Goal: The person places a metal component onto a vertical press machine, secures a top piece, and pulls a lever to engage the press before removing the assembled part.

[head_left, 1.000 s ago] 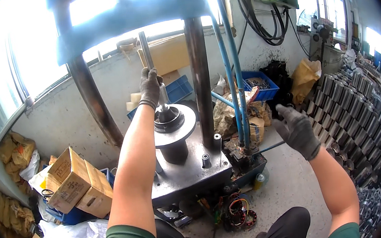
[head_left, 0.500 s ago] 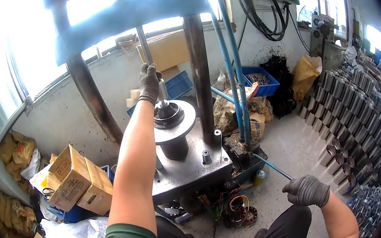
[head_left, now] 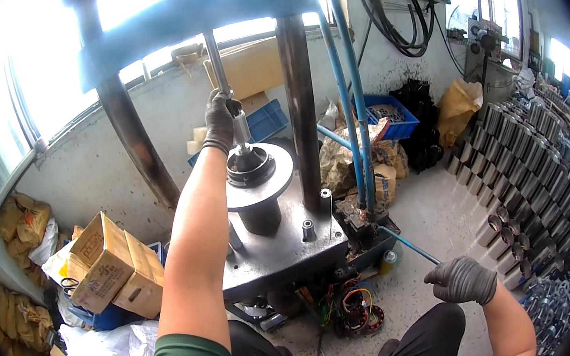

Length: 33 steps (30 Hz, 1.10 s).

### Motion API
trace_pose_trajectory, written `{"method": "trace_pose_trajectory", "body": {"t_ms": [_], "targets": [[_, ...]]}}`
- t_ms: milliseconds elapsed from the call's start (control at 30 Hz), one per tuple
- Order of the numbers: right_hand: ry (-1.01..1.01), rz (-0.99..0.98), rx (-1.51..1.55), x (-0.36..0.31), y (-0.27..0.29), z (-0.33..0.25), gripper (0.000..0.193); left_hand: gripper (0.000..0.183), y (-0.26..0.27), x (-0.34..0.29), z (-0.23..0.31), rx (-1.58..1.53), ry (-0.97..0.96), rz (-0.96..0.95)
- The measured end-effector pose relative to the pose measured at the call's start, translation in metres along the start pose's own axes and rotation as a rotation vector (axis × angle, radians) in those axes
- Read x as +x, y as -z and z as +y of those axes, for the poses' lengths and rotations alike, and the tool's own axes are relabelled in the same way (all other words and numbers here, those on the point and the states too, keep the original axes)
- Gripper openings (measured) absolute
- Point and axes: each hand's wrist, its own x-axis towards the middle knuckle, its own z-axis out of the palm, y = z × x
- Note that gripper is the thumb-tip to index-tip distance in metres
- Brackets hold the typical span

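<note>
My left hand (head_left: 219, 121), in a dark grey glove, is closed round an upright metal shaft at the lower end of the press rod (head_left: 217, 62). Its fingers partly hide where the two meet. Just below, a silver sleeve (head_left: 241, 128) stands in a dark round part (head_left: 250, 165), which sits on a wide metal disc (head_left: 278, 180). The disc rests on a dark cylinder (head_left: 261, 219) on the press table (head_left: 287, 255). My right hand (head_left: 462, 281), gloved too, is wrapped round the end of a blue lever (head_left: 411, 244) low on the right.
Two dark press columns (head_left: 301, 113) flank the shaft under a blue crossbeam (head_left: 190, 23). Small metal sleeves (head_left: 308, 229) stand on the table. Cardboard boxes (head_left: 104, 265) lie at left. Stacked metal cylinders (head_left: 510, 180) fill the right floor. Wired coils (head_left: 357, 314) lie below the table.
The blue lever's held end and my right hand are slightly higher. My left hand keeps its grip on the shaft. The whole view has shifted a little.
</note>
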Motion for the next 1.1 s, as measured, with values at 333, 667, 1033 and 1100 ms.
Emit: {"method": "trace_pose_trajectory", "body": {"t_ms": [333, 667, 1033, 1100], "targets": [[-0.010, 0.009, -0.036, 0.000, -0.003, -0.003, 0.035, 0.026, -0.001, -0.010, 0.010, 0.005, -0.009, -0.006], [0.051, 0.801, 0.010, 0.051, 0.028, -0.001, 0.019, 0.026, -0.005, -0.023, 0.010, 0.190, -0.110, 0.012], [0.045, 1.008, -0.097, 0.140, 0.116, 0.017, 0.032, 0.029, -0.016, -0.024, 0.006, 0.259, -0.130, 0.017], [-0.001, 0.947, -0.121, 0.131, 0.111, 0.015, 0.034, 0.029, -0.015, -0.026, 0.005, 0.266, -0.132, 0.022]]}}
